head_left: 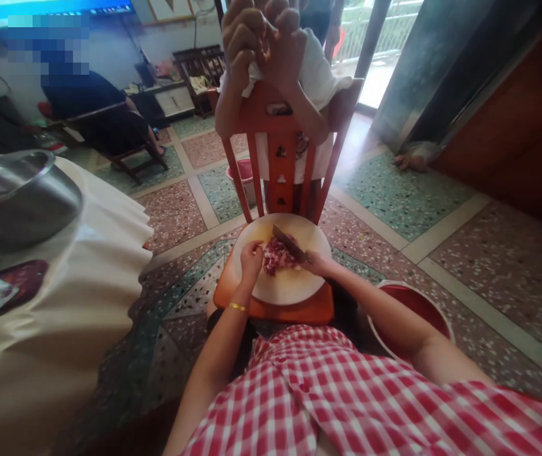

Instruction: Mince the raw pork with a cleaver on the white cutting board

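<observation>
A round, pale cutting board (280, 292) rests on the seat of a wooden chair (275, 311) in front of me. Chopped red and white raw meat (277, 256) is heaped at its middle. My right hand (317, 263) is closed round the handle of a kitchen knife (290, 242), whose broad dark blade lies over the meat, pointing up and left. At the meat's left edge is my left hand (252, 258), its fingers curled together; whatever they pinch, if anything, is too small to make out.
Behind the chair a person leans on its backrest, hands (268, 41) clasped above it. A red-lined bucket (411, 316) stands at my right. On the left, a cloth-covered table (95, 215) bears a steel bowl (24, 202). Another person (90, 107) sits farther back.
</observation>
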`<state>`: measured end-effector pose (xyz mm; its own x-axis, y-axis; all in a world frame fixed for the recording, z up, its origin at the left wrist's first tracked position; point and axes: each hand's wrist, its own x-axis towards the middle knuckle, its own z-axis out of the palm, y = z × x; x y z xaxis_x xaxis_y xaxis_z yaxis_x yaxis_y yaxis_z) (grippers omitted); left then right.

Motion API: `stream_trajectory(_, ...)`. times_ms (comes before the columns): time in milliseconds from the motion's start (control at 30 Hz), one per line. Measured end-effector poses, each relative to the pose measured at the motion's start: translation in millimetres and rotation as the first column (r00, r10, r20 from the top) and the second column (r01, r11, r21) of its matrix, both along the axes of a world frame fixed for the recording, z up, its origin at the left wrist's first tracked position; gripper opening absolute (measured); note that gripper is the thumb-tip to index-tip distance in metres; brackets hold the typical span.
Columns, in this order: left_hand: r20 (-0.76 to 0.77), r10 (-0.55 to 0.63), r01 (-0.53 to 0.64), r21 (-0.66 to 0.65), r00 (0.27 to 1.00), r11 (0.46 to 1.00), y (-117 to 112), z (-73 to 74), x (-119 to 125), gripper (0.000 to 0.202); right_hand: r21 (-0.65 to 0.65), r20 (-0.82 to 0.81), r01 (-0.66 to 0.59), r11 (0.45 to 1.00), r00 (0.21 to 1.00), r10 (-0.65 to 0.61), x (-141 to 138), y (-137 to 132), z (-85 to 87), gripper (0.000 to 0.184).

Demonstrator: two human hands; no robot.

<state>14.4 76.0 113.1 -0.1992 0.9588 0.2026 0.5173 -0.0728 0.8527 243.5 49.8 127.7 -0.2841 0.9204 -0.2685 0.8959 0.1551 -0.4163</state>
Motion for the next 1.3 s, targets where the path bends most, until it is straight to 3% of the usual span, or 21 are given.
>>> stream_trajectory(133, -0.078, -0.065, 0.069, 0.055, 0.995, 0.996, 6.0, -8.3, 10.2, 0.027, 0.032, -0.013, 0.049, 0.998, 0.999, -0.049, 16.5, -42.6, -14.9, 0.042)
stream_trajectory(233, -0.268, -0.241, 0.23, -0.071, 0.933, 0.971, 6.3, -22.3, 13.5, 0.026, 0.07, -0.096, 0.076, 0.995, 0.993, -0.069, 17.4, -60.3, -17.9, 0.052)
stream_trajectory(300, -0.345, -0.299, 0.267, -0.139, 0.889, 0.954, 3.3, -30.9, 11.2, 0.027, 0.106, -0.163, 0.075, 0.992, 0.985, -0.057, 13.6, -61.4, -8.3, 0.057)
stream_trajectory(433, -0.277, -0.185, 0.181, -0.041, 0.943, 0.983, -10.7, -38.4, -0.3, 0.028, 0.263, -0.234, 0.051, 0.963, 0.972, 0.013, -5.5, -48.1, 24.9, 0.061)
stream_trajectory(533, -0.076, -0.063, 0.062, -0.018, 0.995, 0.998, -25.3, -41.5, -7.1, 0.026, 0.326, -0.243, 0.028, 0.945, 0.968, 0.055, -26.6, -33.9, 31.1, 0.063)
stream_trajectory(700, 0.117, 0.057, -0.046, -0.094, 0.992, 0.995, -43.0, -52.6, -10.5, 0.024, 0.092, -0.042, -0.033, 0.995, 0.998, 0.037, -50.6, -15.6, -2.2, 0.067)
stream_trajectory(800, 0.129, 0.056, -0.044, -0.091, 0.99, 0.995, -47.2, -56.3, -13.2, 0.023, 0.063, -0.039, -0.034, 0.997, 0.999, 0.037, -48.2, -12.8, -15.6, 0.066)
stream_trajectory(1067, 0.151, 0.055, -0.041, -0.094, 0.987, 0.995, -52.1, -68.4, -17.9, 0.029, -0.029, -0.195, 0.077, 0.997, 0.977, -0.082, -8.4, -59.9, -36.2, 0.061)
stream_trajectory(1133, 0.137, 0.045, -0.031, -0.103, 0.99, 0.994, -51.8, -72.5, -16.1, 0.03, 0.03, -0.273, 0.081, 0.996, 0.959, -0.069, -7.0, -70.0, -29.5, 0.061)
stream_trajectory(1300, 0.127, 0.04, -0.028, -0.094, 0.991, 0.995, -50.6, -72.5, -12.4, 0.027, 0.244, -0.363, 0.08, 0.967, 0.932, 0.015, -18.3, -69.2, 8.1, 0.056)
